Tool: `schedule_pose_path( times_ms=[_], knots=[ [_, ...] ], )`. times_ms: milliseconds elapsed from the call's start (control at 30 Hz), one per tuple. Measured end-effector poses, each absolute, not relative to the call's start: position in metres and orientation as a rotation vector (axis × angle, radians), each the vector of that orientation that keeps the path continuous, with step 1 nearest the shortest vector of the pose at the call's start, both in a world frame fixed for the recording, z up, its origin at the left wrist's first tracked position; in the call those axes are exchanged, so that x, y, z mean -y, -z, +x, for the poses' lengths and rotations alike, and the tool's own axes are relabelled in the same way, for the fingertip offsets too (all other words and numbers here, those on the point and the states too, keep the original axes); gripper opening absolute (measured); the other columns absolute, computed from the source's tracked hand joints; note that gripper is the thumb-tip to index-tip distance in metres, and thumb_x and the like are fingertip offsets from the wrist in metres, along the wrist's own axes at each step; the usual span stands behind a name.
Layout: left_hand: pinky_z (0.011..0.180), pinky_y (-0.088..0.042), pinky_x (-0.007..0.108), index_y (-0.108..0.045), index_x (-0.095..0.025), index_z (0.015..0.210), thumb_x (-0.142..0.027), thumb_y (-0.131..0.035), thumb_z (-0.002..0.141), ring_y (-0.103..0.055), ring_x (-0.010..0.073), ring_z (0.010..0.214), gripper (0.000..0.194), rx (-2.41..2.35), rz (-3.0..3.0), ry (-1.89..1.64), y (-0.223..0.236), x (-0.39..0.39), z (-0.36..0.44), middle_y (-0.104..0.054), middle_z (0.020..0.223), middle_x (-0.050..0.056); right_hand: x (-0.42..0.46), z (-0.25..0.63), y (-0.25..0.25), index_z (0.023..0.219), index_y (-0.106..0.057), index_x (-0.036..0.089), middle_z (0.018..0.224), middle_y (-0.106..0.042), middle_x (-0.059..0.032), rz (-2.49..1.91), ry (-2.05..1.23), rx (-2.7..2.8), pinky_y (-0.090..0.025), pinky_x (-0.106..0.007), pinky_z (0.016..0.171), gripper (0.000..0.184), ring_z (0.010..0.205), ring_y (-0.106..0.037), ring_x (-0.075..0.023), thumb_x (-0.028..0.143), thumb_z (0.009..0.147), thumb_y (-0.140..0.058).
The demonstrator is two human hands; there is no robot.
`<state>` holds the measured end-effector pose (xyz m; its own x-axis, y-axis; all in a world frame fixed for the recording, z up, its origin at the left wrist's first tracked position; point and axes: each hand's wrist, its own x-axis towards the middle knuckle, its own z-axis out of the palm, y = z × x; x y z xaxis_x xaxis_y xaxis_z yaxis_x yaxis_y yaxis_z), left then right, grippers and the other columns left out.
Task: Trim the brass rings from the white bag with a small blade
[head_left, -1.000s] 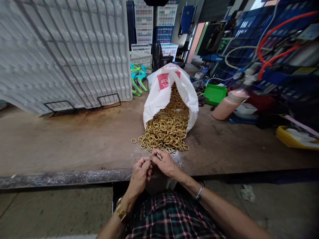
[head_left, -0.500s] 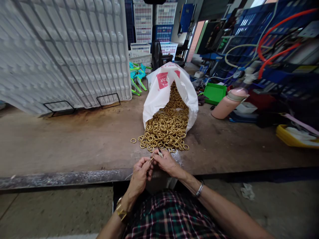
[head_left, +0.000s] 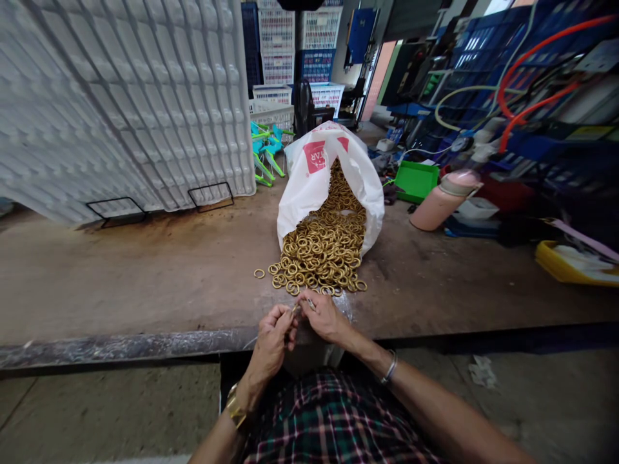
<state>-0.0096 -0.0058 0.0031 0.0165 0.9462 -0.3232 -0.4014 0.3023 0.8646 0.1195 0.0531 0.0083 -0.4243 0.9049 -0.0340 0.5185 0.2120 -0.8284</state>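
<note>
My left hand (head_left: pixel 275 336) is closed at the table's front edge, a gold-coloured ring (head_left: pixel 294 309) pinched between thumb and finger. Close beside it, my right hand (head_left: pixel 327 319) is curled around a small pale tool (head_left: pixel 311 303); its kind is too small to make out. Fingers hide most of both things. Just beyond the hands, a heap of gold-coloured rings (head_left: pixel 322 254) spills from the mouth of a white plastic bag (head_left: pixel 294 193) with red print. One loose ring (head_left: pixel 259 274) lies left of the heap.
Ribbed white plastic trays (head_left: pixel 193 96) stand upright on the left by black wire stands (head_left: pixel 210 196). On the right of the wooden table (head_left: pixel 145 277) are a pink bottle (head_left: pixel 438 206), a green tray (head_left: pixel 416 182) and a yellow container (head_left: pixel 570 267). Stacked crates (head_left: pixel 322 29) are behind.
My right hand has turned slightly and shifted a little to the right, and the dark end of the small tool shows less. My left hand stays almost still with the ring.
</note>
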Motion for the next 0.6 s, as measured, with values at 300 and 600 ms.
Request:
schedule_pose_path(
  times_ms=[300,600],
  knots=[
    [0.039,-0.031,0.016,-0.049,-0.018,0.073,-0.045,-0.053,0.079,-0.037,0.0056,0.042,0.028,-1.155,0.804,-1.187,0.0035,0.0068,-0.0103,-0.045,0.054,-0.006,-0.0434,0.1212,-0.0133,0.088,-0.057,0.017,0.076,-0.063,-0.0050,-1.363,-0.706,2.583,-0.029,-0.024,0.058,0.024,0.065,-0.052,-0.0140,0.010,0.070,-0.041],
    [0.041,-0.032,0.017,-0.049,-0.017,0.070,-0.046,-0.052,0.079,-0.037,0.0061,0.041,0.031,-1.225,0.883,-1.177,-0.0009,0.0089,-0.0109,-0.043,0.050,-0.006,-0.0452,0.1195,-0.0073,0.092,-0.055,0.016,0.079,-0.064,-0.0070,-1.421,-0.640,2.659,-0.029,-0.025,0.058,0.025,0.068,-0.056,-0.0156,0.011,0.072,-0.041]
  ],
)
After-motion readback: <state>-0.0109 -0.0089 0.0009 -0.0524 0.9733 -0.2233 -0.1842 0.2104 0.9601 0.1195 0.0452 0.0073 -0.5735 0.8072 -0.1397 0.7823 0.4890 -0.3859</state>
